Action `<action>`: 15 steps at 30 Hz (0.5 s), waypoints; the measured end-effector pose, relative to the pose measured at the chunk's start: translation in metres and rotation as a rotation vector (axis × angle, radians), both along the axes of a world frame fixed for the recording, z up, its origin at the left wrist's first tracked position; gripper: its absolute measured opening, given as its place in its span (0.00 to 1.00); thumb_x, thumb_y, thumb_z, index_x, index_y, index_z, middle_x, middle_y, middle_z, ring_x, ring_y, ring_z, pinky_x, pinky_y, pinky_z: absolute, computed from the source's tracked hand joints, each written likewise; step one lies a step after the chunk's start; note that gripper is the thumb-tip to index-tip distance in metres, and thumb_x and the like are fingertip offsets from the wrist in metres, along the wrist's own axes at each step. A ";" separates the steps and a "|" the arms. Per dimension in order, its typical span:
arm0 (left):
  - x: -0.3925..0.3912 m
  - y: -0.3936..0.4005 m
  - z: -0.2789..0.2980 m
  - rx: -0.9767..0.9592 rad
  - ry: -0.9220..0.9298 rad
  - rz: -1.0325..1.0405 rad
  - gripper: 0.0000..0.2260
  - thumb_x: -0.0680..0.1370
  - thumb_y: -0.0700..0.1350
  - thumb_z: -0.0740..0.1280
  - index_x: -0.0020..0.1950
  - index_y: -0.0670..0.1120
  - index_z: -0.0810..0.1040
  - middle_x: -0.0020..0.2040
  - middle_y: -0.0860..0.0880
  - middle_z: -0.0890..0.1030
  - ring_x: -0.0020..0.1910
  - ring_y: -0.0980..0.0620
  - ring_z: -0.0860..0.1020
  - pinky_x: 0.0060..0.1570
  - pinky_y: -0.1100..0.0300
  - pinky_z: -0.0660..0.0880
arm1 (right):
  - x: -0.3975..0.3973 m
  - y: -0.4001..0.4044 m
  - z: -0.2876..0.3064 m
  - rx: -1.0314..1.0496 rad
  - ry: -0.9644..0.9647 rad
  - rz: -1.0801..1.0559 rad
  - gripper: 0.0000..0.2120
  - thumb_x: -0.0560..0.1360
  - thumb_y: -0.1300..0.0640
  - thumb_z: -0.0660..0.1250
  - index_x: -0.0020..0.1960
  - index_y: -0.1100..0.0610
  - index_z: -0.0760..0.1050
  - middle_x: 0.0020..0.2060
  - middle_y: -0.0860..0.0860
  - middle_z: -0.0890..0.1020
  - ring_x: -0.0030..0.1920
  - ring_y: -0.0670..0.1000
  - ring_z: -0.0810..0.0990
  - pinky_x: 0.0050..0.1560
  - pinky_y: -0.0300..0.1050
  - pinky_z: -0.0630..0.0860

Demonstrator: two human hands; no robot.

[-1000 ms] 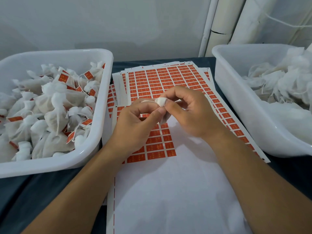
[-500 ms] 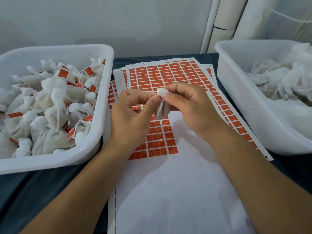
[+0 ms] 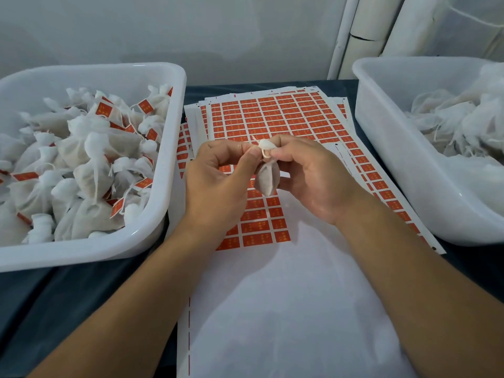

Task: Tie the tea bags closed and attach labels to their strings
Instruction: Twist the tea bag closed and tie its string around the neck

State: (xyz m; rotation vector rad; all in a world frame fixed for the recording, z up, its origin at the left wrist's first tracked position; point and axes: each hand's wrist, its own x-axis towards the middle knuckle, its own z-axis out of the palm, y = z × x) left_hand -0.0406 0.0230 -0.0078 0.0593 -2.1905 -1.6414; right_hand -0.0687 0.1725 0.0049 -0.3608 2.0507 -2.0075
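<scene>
Both hands pinch one tea bag over the label sheets

The left hand point(image 3: 218, 175) pinches the string point(image 3: 264, 153); the right hand point(image 3: 313, 173) grips the tea bag point(image 3: 266, 179) by its neck, mid-counter above the label sheets point(image 3: 278, 118).

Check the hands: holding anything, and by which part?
Both hold one tea bag. The right hand pinches its gathered neck below the top tuft; the left hand pinches the string at that neck. The bag's body hangs free.

White tubs point(image 3: 174, 77), orange-red label sheets point(image 3: 272, 115) gridded in white, tea bag point(image 3: 266, 178) seemingly beige-white, dark tablecloth point(image 3: 68, 290).
</scene>
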 end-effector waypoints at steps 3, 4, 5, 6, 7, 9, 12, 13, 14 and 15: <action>-0.003 -0.002 -0.003 -0.078 0.039 0.033 0.04 0.79 0.57 0.71 0.45 0.60 0.81 0.47 0.60 0.82 0.50 0.63 0.80 0.46 0.78 0.73 | -0.002 0.001 0.000 0.009 -0.029 -0.009 0.10 0.84 0.55 0.62 0.55 0.56 0.81 0.51 0.51 0.83 0.59 0.54 0.82 0.59 0.52 0.82; -0.004 -0.004 -0.004 -0.105 0.048 0.046 0.04 0.79 0.57 0.71 0.45 0.61 0.80 0.49 0.60 0.82 0.50 0.62 0.79 0.46 0.78 0.73 | -0.002 0.001 0.000 0.017 -0.032 -0.014 0.09 0.83 0.54 0.63 0.55 0.55 0.82 0.50 0.50 0.84 0.58 0.54 0.82 0.58 0.51 0.83; -0.005 -0.005 -0.004 -0.132 0.064 0.057 0.04 0.78 0.56 0.72 0.44 0.62 0.78 0.50 0.59 0.82 0.50 0.61 0.80 0.46 0.77 0.74 | -0.002 0.000 0.000 0.020 -0.037 -0.021 0.09 0.83 0.54 0.64 0.54 0.53 0.83 0.49 0.48 0.85 0.57 0.53 0.83 0.57 0.50 0.83; -0.005 -0.006 -0.005 -0.160 0.084 0.065 0.06 0.78 0.55 0.72 0.44 0.63 0.77 0.51 0.58 0.81 0.49 0.59 0.80 0.47 0.76 0.75 | -0.003 -0.001 -0.001 0.017 -0.043 -0.026 0.09 0.83 0.53 0.65 0.53 0.52 0.83 0.48 0.47 0.85 0.57 0.53 0.83 0.56 0.49 0.83; -0.005 -0.007 -0.006 -0.189 0.101 0.069 0.07 0.78 0.53 0.73 0.44 0.64 0.76 0.52 0.57 0.81 0.49 0.58 0.80 0.47 0.75 0.76 | -0.003 -0.002 -0.001 0.016 -0.049 -0.031 0.08 0.83 0.53 0.65 0.52 0.51 0.84 0.48 0.47 0.85 0.56 0.53 0.84 0.56 0.49 0.83; -0.005 -0.007 -0.006 -0.241 0.121 0.074 0.10 0.78 0.52 0.73 0.45 0.65 0.75 0.53 0.58 0.79 0.48 0.59 0.80 0.47 0.77 0.75 | -0.003 -0.002 -0.002 0.016 -0.055 -0.048 0.08 0.82 0.53 0.65 0.51 0.51 0.84 0.47 0.48 0.85 0.56 0.53 0.84 0.56 0.50 0.83; -0.004 -0.006 -0.008 -0.299 0.143 0.052 0.09 0.78 0.50 0.74 0.48 0.65 0.77 0.52 0.62 0.74 0.48 0.62 0.78 0.46 0.78 0.73 | -0.004 0.000 -0.002 -0.008 -0.086 -0.068 0.08 0.82 0.52 0.66 0.50 0.51 0.84 0.46 0.48 0.85 0.55 0.53 0.83 0.56 0.49 0.82; -0.003 -0.006 -0.009 -0.321 0.154 0.039 0.08 0.78 0.49 0.73 0.50 0.62 0.79 0.51 0.64 0.73 0.48 0.63 0.77 0.46 0.78 0.73 | -0.004 0.000 -0.002 -0.017 -0.097 -0.074 0.08 0.81 0.52 0.67 0.51 0.51 0.84 0.46 0.48 0.85 0.56 0.53 0.83 0.55 0.48 0.82; -0.002 -0.007 -0.010 -0.338 0.161 0.032 0.06 0.78 0.49 0.73 0.52 0.60 0.80 0.50 0.65 0.72 0.48 0.63 0.77 0.45 0.78 0.73 | -0.004 0.001 -0.002 -0.021 -0.104 -0.081 0.08 0.81 0.52 0.67 0.52 0.52 0.85 0.46 0.48 0.85 0.56 0.53 0.83 0.55 0.47 0.82; -0.002 -0.007 -0.010 -0.351 0.167 0.029 0.06 0.79 0.48 0.73 0.54 0.58 0.82 0.50 0.66 0.71 0.48 0.62 0.77 0.45 0.77 0.74 | -0.004 0.001 -0.002 -0.022 -0.108 -0.086 0.08 0.81 0.52 0.67 0.53 0.52 0.84 0.47 0.48 0.85 0.56 0.53 0.82 0.54 0.47 0.82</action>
